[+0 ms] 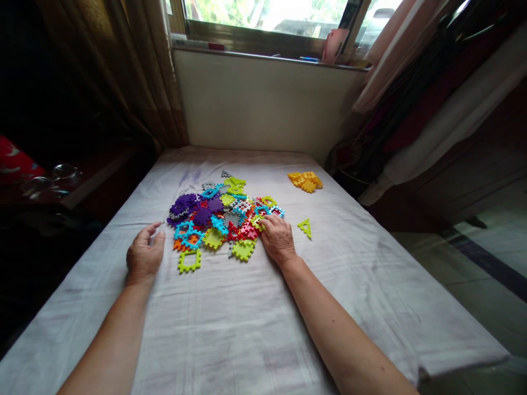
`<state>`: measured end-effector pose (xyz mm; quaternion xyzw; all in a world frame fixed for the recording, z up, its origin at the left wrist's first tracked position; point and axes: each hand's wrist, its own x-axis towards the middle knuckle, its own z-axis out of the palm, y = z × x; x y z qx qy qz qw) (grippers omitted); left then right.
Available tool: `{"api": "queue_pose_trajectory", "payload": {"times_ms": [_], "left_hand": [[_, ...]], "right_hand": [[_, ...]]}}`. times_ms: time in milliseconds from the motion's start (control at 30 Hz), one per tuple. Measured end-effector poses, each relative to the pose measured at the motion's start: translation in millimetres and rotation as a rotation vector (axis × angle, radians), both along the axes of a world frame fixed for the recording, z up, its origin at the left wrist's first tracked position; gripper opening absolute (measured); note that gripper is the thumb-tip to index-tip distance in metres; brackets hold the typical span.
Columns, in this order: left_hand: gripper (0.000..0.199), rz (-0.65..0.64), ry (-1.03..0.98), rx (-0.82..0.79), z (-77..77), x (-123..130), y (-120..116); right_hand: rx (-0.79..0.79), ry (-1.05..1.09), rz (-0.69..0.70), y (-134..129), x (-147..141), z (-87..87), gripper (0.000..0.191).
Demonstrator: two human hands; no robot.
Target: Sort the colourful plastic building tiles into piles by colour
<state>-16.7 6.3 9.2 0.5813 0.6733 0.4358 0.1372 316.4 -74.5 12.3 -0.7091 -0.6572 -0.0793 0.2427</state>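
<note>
A heap of colourful notched plastic pieces (214,216) lies on the cloth-covered table. My left hand (146,253) rests left of the heap, thumb and fingers apart, holding nothing. At the heap's right edge, my right hand (278,236) has its fingers closed on a yellow-green piece (258,221). Purple pieces (184,206) sit at the heap's left side. Nearest to me are a green square frame (189,261) and a green square piece (244,250). A green triangle (305,227) lies apart, right of my right hand. Farther back is a small pile of orange-yellow pieces (305,181).
The table (197,340) has a pale cloth and meets a wall (263,104) under a window. Curtains (144,71) hang at the left, clothes (453,99) at the right. Clear glass-like objects (66,173) stand on a dark surface at the left.
</note>
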Motion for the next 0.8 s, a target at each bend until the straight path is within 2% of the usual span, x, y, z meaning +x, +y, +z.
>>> {"api": "queue_pose_trajectory", "payload": {"times_ms": [100, 200, 267, 333, 400, 467, 567, 633, 800], "left_hand": [[0.046, -0.012, 0.006, 0.010, -0.8, -0.1, 0.0], [0.044, -0.013, 0.005, 0.024, -0.9, -0.3, -0.2], [0.044, -0.005, 0.012, 0.021, -0.3, -0.2, -0.4], [0.044, -0.001, 0.026, 0.014, 0.7, 0.2, -0.7], [0.044, 0.003, 0.039, 0.010, 1.7, 0.6, -1.1], [0.045, 0.000, 0.041, 0.005, 1.9, 0.4, -1.6], [0.044, -0.010, 0.032, 0.007, -0.1, -1.4, -1.3], [0.043, -0.015, 0.031, 0.026, -2.3, -2.9, -0.5], [0.043, -0.018, 0.030, 0.030, -4.2, -3.8, 0.3]], "right_hand": [[0.146, 0.051, 0.034, -3.2, 5.0, -2.2, 0.019], [0.277, 0.166, -0.023, -7.1, 23.2, -1.4, 0.021], [0.323, 0.289, -0.140, -11.5, 45.3, -0.4, 0.027], [0.336, 0.425, -0.319, -17.5, 72.2, -0.3, 0.037], [0.319, 0.555, -0.489, -24.2, 97.9, -1.2, 0.045], [0.270, 0.639, -0.607, -29.8, 116.5, -2.7, 0.045], [0.177, 0.625, -0.702, -34.2, 127.4, -5.3, 0.040], [0.137, 0.561, -0.711, -34.9, 127.4, -7.6, 0.038], [0.176, 0.362, -0.683, -35.1, 124.8, -13.5, 0.040]]}}
